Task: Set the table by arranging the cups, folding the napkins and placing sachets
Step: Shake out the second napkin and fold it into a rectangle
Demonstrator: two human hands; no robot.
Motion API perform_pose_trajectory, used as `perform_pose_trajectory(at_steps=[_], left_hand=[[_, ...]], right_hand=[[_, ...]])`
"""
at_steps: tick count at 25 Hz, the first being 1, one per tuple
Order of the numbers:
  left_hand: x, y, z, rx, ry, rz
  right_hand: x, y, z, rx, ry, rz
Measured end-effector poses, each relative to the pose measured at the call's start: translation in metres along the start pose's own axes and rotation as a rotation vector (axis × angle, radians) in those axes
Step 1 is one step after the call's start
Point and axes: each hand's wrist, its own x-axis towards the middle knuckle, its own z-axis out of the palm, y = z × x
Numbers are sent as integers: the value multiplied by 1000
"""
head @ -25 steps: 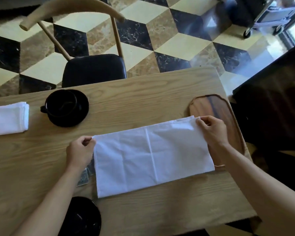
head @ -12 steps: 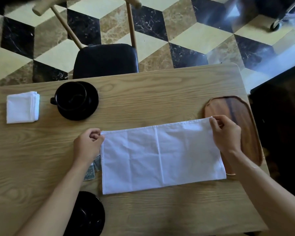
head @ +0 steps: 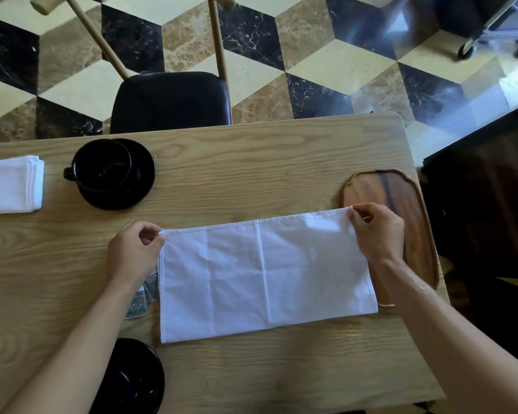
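A white napkin (head: 263, 276), folded into a long rectangle, lies flat in the middle of the wooden table (head: 251, 162). My left hand (head: 132, 252) pinches its far left corner and my right hand (head: 377, 231) pinches its far right corner. A second white napkin (head: 11, 185), folded small, rests at the far left. A black cup on a black saucer (head: 114, 174) stands beyond my left hand. Another black saucer (head: 132, 380) sits at the near edge, partly hidden by my left forearm. Sachets (head: 142, 297) peek out beside the napkin's left edge.
A dark wooden tray (head: 392, 192) lies at the table's right end, under my right wrist and the napkin's corner. A chair with a black seat (head: 171, 100) stands across the table. A wheeled cart (head: 491, 28) is on the patterned floor at the back right.
Both hands keep their pinch on the napkin's far corners and the napkin stays flat. The view has shifted, so the table contents sit lower and further left in frame.
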Motion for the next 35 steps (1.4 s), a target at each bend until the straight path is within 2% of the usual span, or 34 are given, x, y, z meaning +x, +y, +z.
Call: perform_pose_trajectory(at_steps=[4,7,10,18,24,26,29,35], left_hand=[[-3,0,1,-30,23,22],[-3,-2,1,-141,-6,-73],[-2,-5,1,-126,-13,-88],[-8,-1,-4,-105,-5,-70],[-13,6,-18,-287,2,-83],[-19,16,-27,-402,16,-105],[-34,35,-48,-612,14,-142],[-65,66,-117,-797,39,12]], right_hand=[[0,0,0,53,-41,-28],[-1,-1,1,34,-47,-51],[-2,-4,3,-45,-9,-60],[-1,-10,0,-32,-33,50],[0,-6,-22,46,-113,44],[-1,-9,-33,201,-147,135],[-5,-25,-58,607,-252,311],[-7,-71,-123,866,-322,221]])
